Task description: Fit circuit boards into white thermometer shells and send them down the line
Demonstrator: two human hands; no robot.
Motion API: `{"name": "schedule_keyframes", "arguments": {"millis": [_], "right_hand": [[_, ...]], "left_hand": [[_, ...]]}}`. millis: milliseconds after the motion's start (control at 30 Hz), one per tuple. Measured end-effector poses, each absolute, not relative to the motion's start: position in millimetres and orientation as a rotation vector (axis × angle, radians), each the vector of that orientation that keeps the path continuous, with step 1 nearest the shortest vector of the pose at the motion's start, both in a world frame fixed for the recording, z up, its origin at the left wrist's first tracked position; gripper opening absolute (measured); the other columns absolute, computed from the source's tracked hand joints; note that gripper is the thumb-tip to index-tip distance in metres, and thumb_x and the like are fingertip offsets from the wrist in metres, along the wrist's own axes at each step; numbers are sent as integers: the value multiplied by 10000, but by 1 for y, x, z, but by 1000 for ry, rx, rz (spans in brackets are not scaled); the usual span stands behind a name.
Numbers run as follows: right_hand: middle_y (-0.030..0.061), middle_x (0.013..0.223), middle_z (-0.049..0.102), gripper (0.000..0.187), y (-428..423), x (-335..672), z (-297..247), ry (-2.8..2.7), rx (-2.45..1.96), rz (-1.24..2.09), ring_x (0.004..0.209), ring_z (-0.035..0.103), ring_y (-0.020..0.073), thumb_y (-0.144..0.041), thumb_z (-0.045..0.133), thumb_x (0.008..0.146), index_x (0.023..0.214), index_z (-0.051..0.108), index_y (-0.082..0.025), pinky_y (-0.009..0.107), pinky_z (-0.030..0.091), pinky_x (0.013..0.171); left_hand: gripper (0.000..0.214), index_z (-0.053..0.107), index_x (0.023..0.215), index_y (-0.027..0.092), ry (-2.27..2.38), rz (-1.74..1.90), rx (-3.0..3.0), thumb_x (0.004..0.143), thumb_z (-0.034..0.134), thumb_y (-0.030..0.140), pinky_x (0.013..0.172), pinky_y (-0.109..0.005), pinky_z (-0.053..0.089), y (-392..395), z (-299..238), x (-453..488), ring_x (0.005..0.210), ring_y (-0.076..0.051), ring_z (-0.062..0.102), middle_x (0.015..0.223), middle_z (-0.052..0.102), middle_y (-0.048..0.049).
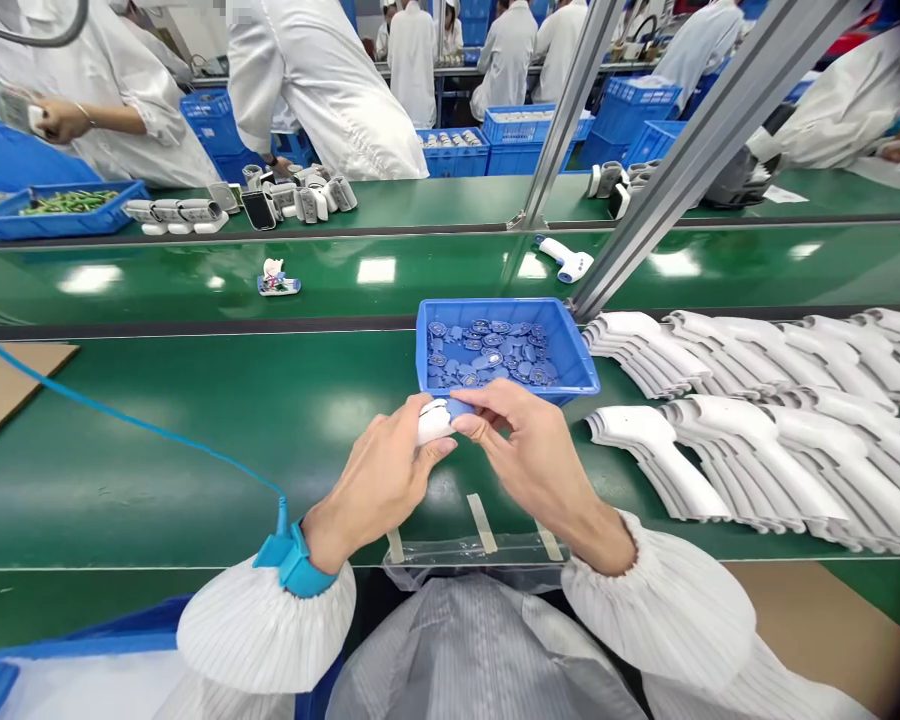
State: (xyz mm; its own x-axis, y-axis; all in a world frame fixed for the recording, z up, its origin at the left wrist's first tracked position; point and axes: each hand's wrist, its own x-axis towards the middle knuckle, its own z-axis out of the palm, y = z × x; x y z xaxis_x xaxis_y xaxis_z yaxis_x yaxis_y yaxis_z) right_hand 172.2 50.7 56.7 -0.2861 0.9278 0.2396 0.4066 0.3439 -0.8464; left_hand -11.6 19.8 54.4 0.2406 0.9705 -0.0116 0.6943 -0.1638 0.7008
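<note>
White casing [433,421] in left-hand grip [379,470]

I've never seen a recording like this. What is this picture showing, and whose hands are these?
This single view comes from a camera worn on a person's head, looking down at their own bare hands. The left hand holds a small white plastic part, while the right hand pinches a blue disc against it. Just ahead, a blue plastic tray holds many similar discs. White handheld thermometer housings lie in rows to the right on a green conveyor belt. A blue wrist strap circles the left wrist. Co-workers in white smocks stand beyond.
</note>
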Motion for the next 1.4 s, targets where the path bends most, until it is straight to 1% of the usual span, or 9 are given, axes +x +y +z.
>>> {"name": "schedule_keyframes", "arguments": {"millis": [233,500,633,800,900,1000,1100,1267,1400], "right_hand": [[53,1086,678,188,39,170,48,-1940,-1048,855,935,630,163,-258,541,993,1124,667,-206,292,517,796],[46,1012,650,152,20,190,22,-1823,-1254,848,865,614,165,-306,531,994,1079,625,-223,302,517,748],[30,1019,671,187,5,184,18,-2013,-1279,1014,813,614,156,-341,552,985,1124,617,-235,297,499,716],[54,926,665,273,-13,162,11,-2083,-1302,870,705,573,161,-383,459,1014,1082,636,-187,302,432,634],[22,726,635,356,-9,163,16,-1842,-1427,1203,598,533,134,-458,445,998,924,660,-183,273,407,578],[-30,518,492,479,5,166,19,-1360,-1579,1927,391,323,74,-550,416,966,724,599,-179,234,254,402],[7,631,591,437,15,160,14,-1126,-1507,2247,396,334,60,-538,430,949,811,604,-161,218,228,380],[73,984,716,344,12,137,9,-2038,-1558,1233,727,660,172,-385,577,944,1234,579,-201,262,432,610],[117,907,729,364,11,123,12,-2553,-1534,688,748,711,243,-392,349,1050,1136,602,-145,300,413,604]], "left_hand": [[241,563,1047,202,1501,546,2174,1038,403,381,706,-354,376,23,44,1,771,-219,600,925,689,-30],[186,646,963,205,1638,918,2157,956,580,379,788,-337,398,12,24,2,840,-187,602,912,698,-19],[475,419,549,182,2048,1261,1880,956,561,381,556,-296,287,14,0,10,534,-118,402,532,465,18],[550,316,458,172,1992,1249,2030,929,561,318,500,-310,210,24,-4,9,442,-92,271,432,339,34],[418,530,554,175,1833,1129,1972,920,602,362,560,-279,346,12,8,-6,522,-109,465,550,549,14],[298,629,725,180,1709,1365,1754,952,560,360,734,-296,468,-4,9,-17,764,-162,627,855,699,-43],[528,443,532,193,1733,1752,1269,1003,453,432,619,-291,482,-2,-6,-13,565,-143,573,571,568,-16],[597,385,483,212,1777,2023,995,978,451,538,530,-283,464,36,-26,-3,467,-132,520,465,457,11],[615,453,431,202,1913,1946,1048,970,498,494,509,-276,418,60,-21,-5,406,-117,468,397,437,17]]}}
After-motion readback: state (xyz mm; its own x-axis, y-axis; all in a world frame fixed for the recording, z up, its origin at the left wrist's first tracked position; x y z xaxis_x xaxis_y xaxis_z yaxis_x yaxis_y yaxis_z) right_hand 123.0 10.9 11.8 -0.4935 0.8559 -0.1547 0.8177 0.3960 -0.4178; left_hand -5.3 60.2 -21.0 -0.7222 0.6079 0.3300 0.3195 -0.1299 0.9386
